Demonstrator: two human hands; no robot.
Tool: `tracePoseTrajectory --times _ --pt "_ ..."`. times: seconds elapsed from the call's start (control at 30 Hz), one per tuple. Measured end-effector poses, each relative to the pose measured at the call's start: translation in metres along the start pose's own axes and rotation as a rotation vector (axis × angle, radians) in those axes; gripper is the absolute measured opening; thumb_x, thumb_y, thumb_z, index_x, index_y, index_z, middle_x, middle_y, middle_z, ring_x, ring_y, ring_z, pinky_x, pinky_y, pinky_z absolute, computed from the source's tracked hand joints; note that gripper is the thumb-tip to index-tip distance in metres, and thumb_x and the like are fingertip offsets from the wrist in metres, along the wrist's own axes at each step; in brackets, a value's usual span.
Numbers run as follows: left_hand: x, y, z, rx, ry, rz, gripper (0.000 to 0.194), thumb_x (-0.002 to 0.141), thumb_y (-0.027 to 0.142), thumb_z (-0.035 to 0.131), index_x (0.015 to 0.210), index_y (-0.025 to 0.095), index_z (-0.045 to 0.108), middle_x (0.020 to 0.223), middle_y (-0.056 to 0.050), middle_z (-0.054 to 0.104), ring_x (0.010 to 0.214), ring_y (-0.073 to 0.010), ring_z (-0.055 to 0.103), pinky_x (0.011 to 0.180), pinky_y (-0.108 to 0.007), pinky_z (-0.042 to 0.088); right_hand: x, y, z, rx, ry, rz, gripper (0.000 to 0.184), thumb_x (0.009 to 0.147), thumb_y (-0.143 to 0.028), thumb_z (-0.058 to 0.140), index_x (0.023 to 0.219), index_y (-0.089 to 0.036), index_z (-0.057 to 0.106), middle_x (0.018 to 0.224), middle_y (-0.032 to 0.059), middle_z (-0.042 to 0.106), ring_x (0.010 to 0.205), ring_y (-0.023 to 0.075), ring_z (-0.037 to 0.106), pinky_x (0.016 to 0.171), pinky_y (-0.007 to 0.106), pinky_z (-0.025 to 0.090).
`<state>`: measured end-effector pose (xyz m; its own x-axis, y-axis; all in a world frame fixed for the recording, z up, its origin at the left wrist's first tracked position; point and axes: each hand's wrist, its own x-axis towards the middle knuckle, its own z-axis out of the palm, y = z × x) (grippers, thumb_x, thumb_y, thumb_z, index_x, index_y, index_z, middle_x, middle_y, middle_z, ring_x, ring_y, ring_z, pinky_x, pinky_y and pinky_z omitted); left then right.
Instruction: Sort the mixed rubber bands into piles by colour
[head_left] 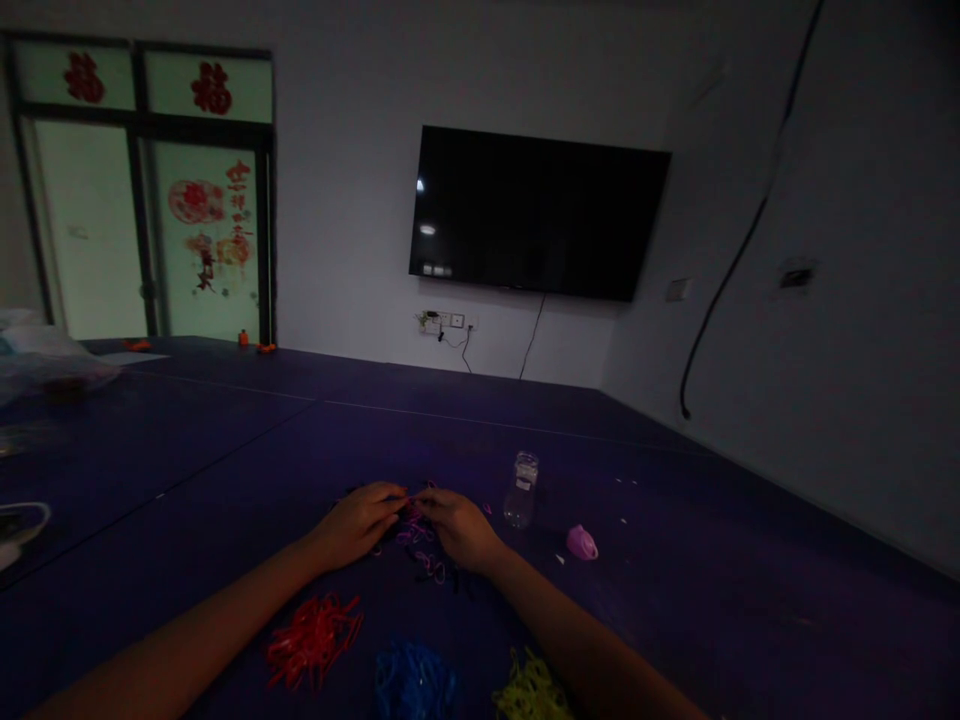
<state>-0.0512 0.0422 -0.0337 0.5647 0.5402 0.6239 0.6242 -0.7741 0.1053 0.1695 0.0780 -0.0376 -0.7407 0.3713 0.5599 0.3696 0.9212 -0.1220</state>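
Observation:
Both hands rest on a mixed heap of small coloured loops (420, 545) on a dark blue table (225, 450). My left hand (360, 522) lies knuckles up with its fingers curled and pinched at the heap's near edge. My right hand (459, 528) meets it from the other side, fingers also curled down into the heap. The fingertips of the two hands almost touch over a pink strand. What each pinch holds is too small and dark to name. Nearer to me lie sorted piles: red (313, 640), blue (414, 682) and yellow (531, 690).
A small clear bottle (521, 490) stands just right of my right hand, with a pink cap-like object (582, 543) beside it. Clear plastic bags (45, 360) lie at the table's far left. A dark wall screen (536, 212) and a glass door (150, 200) are behind.

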Motion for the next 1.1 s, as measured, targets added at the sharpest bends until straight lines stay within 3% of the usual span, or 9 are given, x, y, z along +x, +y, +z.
tracePoseTrajectory --times 0.3,0.5,0.7,0.93,1.1 --pt "-0.001 -0.009 0.006 -0.05 0.134 -0.025 0.02 0.08 0.01 0.054 0.093 0.019 0.065 0.09 -0.005 0.064 0.087 -0.0165 0.059 0.077 -0.03 0.049 0.0 -0.004 -0.005 -0.045 -0.05 0.024 0.035 0.069 -0.002 0.046 0.089 -0.019 0.068 0.097 0.0057 0.066 0.091 0.017 0.058 0.083 0.031 0.044" --pt "-0.002 -0.008 0.005 -0.022 0.177 -0.048 0.017 0.082 0.009 0.049 0.08 0.017 0.064 0.081 -0.004 0.063 0.078 -0.0143 0.059 0.07 -0.025 0.048 0.002 -0.004 -0.006 -0.064 -0.109 -0.01 0.035 0.072 -0.005 0.046 0.095 -0.019 0.068 0.103 0.0062 0.065 0.096 0.0178 0.056 0.088 0.033 0.042" --pt "-0.001 -0.005 0.004 0.01 0.133 -0.051 0.014 0.084 0.014 0.048 0.08 0.018 0.061 0.081 -0.003 0.064 0.079 -0.0152 0.059 0.072 -0.026 0.047 0.002 -0.004 -0.006 -0.081 -0.12 0.012 0.037 0.072 -0.006 0.045 0.099 -0.016 0.067 0.104 0.0079 0.065 0.099 0.0187 0.056 0.09 0.033 0.041" --pt "0.0 0.001 0.002 0.06 0.061 -0.177 0.017 0.088 0.019 0.041 0.086 0.02 0.058 0.077 -0.001 0.065 0.07 -0.015 0.06 0.064 -0.024 0.045 0.0 -0.001 -0.003 -0.067 -0.12 0.036 0.041 0.072 -0.003 0.044 0.103 -0.019 0.066 0.107 0.0066 0.064 0.102 0.0182 0.055 0.091 0.034 0.041" --pt "0.001 0.004 0.0 0.081 0.051 -0.157 0.021 0.091 0.022 0.038 0.089 0.021 0.058 0.08 -0.002 0.066 0.071 -0.0153 0.059 0.065 -0.025 0.044 0.0 0.0 -0.003 -0.055 -0.153 0.026 0.041 0.072 -0.003 0.045 0.102 -0.021 0.067 0.107 0.0058 0.064 0.103 0.0187 0.054 0.09 0.034 0.041"
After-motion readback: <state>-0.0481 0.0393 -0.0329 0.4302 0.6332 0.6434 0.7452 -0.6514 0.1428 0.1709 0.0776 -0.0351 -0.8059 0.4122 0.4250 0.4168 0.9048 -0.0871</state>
